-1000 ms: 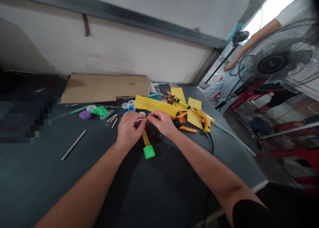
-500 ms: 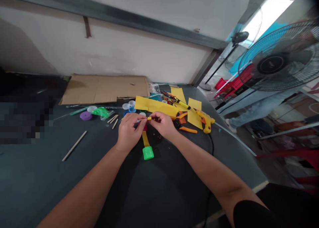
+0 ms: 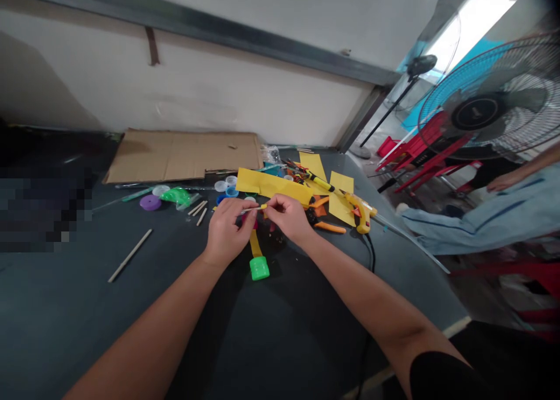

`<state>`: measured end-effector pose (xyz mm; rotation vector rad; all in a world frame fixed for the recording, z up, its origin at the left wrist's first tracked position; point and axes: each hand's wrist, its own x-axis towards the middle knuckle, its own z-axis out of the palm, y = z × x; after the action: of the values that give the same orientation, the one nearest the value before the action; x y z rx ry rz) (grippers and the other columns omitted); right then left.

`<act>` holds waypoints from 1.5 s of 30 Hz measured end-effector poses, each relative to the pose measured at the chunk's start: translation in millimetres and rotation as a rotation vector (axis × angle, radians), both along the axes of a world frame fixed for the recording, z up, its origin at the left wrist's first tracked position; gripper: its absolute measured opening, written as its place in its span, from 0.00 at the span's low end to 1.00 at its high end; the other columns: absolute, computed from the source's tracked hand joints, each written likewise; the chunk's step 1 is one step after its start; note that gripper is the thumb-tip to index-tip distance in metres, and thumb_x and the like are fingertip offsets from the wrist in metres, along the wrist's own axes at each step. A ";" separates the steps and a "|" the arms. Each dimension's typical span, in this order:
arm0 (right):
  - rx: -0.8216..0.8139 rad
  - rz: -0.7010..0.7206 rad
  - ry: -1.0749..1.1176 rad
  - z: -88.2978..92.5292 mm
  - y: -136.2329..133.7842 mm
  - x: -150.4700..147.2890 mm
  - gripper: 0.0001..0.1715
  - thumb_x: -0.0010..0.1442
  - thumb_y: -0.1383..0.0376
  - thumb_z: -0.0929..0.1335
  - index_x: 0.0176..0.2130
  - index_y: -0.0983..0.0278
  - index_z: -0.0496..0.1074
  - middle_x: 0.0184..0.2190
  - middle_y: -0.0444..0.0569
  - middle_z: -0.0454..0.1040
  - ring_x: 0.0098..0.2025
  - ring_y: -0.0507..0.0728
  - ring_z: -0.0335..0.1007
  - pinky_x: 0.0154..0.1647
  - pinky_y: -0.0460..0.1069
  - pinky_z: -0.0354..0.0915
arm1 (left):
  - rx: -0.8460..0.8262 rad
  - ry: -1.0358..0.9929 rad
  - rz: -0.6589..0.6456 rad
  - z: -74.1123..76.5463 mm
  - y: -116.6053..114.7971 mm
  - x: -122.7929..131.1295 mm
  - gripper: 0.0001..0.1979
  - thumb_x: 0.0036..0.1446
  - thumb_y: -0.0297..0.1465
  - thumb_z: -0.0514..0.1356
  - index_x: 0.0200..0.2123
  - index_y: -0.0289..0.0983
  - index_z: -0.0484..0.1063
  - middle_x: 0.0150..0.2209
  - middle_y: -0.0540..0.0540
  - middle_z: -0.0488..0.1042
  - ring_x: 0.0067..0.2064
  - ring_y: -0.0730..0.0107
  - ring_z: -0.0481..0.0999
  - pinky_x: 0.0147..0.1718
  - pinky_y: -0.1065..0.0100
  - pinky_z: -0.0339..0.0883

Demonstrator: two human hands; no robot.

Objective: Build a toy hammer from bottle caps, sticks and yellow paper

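Fingers pinched, my left hand (image 3: 226, 228) holds a thin pale stick (image 3: 249, 210) that points to the right. My right hand (image 3: 289, 218) has its fingertips closed on a small yellow piece (image 3: 263, 207) at the stick's end. Whether the piece is wrapped around the stick or only touches it, I cannot tell. Just below my hands, a yellow strip (image 3: 255, 245) runs to a bright green square piece (image 3: 259, 268). Part of a pink piece (image 3: 254, 221) shows between my hands; the rest is hidden by my fingers.
Behind my hands lie yellow sheets (image 3: 277, 187), bottle caps (image 3: 231, 192), orange-handled pliers (image 3: 330, 228) and a yellow glue gun (image 3: 362, 213) with a cord. Cardboard (image 3: 184, 158) rests by the wall. Left are sticks (image 3: 130, 255) and a purple cap (image 3: 150, 202). A fan (image 3: 476, 111) stands right, near a person's legs (image 3: 476, 213).
My hands stay almost in place, while my right fingertips now cover more of the yellow piece. On the right, the other person's jeans-clad legs have shifted, and an arm has come into view.
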<state>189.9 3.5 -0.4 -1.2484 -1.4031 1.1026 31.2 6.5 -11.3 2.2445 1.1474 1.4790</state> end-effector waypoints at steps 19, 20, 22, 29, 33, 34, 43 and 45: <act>-0.018 0.029 0.148 -2.2 2.5 -2.8 0.12 0.51 0.62 0.69 0.36 0.64 0.67 0.21 0.39 0.68 0.19 0.48 0.65 0.15 0.42 0.62 | -0.018 -0.010 0.013 -4.3 2.5 -0.6 0.07 0.60 0.29 0.57 0.40 0.37 0.73 0.38 0.46 0.78 0.41 0.66 0.75 0.43 0.62 0.69; -0.021 0.034 0.150 -2.6 2.6 -2.5 0.12 0.51 0.61 0.69 0.36 0.64 0.66 0.21 0.38 0.68 0.19 0.48 0.65 0.15 0.42 0.62 | -0.025 -0.015 0.018 -4.4 2.6 -0.6 0.07 0.60 0.30 0.57 0.40 0.37 0.73 0.38 0.46 0.78 0.41 0.66 0.75 0.43 0.62 0.69; -0.033 0.044 0.145 -3.2 2.9 -2.0 0.12 0.51 0.60 0.69 0.34 0.64 0.67 0.20 0.38 0.68 0.19 0.48 0.65 0.15 0.42 0.62 | -0.030 -0.016 0.023 -4.3 2.6 -0.7 0.07 0.60 0.30 0.57 0.39 0.38 0.73 0.37 0.46 0.78 0.41 0.66 0.75 0.43 0.62 0.69; -0.041 0.046 0.127 -1.1 2.7 -2.9 0.12 0.53 0.59 0.68 0.34 0.64 0.70 0.18 0.38 0.66 0.18 0.47 0.63 0.15 0.42 0.61 | -0.044 0.001 0.022 -3.1 1.9 -1.3 0.07 0.60 0.30 0.57 0.40 0.38 0.74 0.38 0.46 0.78 0.42 0.65 0.75 0.43 0.61 0.69; -0.066 0.049 0.168 -1.2 1.6 -4.2 0.11 0.51 0.60 0.69 0.34 0.64 0.68 0.18 0.37 0.66 0.18 0.47 0.62 0.15 0.42 0.61 | -0.039 0.022 0.019 -2.5 1.1 -1.7 0.08 0.60 0.29 0.56 0.41 0.39 0.74 0.40 0.46 0.79 0.43 0.65 0.75 0.45 0.61 0.68; -0.069 0.049 0.175 -1.3 1.3 -4.3 0.11 0.51 0.60 0.69 0.34 0.64 0.68 0.18 0.37 0.66 0.18 0.47 0.62 0.15 0.42 0.61 | -0.034 0.025 0.014 -2.4 1.0 -1.7 0.09 0.60 0.29 0.56 0.41 0.39 0.74 0.40 0.46 0.79 0.43 0.65 0.75 0.45 0.61 0.68; 0.007 0.047 0.072 1.7 1.1 -0.5 0.11 0.54 0.60 0.67 0.35 0.65 0.71 0.19 0.39 0.67 0.18 0.47 0.61 0.17 0.43 0.60 | -0.004 0.036 0.013 -2.6 0.6 -1.7 0.09 0.60 0.29 0.56 0.42 0.40 0.74 0.39 0.47 0.79 0.43 0.65 0.75 0.44 0.62 0.68; 0.017 0.040 0.035 2.6 0.9 0.3 0.10 0.54 0.61 0.67 0.35 0.65 0.72 0.19 0.39 0.67 0.17 0.47 0.60 0.18 0.43 0.60 | -0.006 0.034 0.011 -2.6 0.2 -1.5 0.09 0.60 0.29 0.56 0.42 0.40 0.74 0.40 0.47 0.79 0.43 0.65 0.75 0.45 0.62 0.68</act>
<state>190.2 4.5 2.2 -1.1877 -1.4135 1.1328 29.7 6.7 -13.9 2.2714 1.1741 1.4448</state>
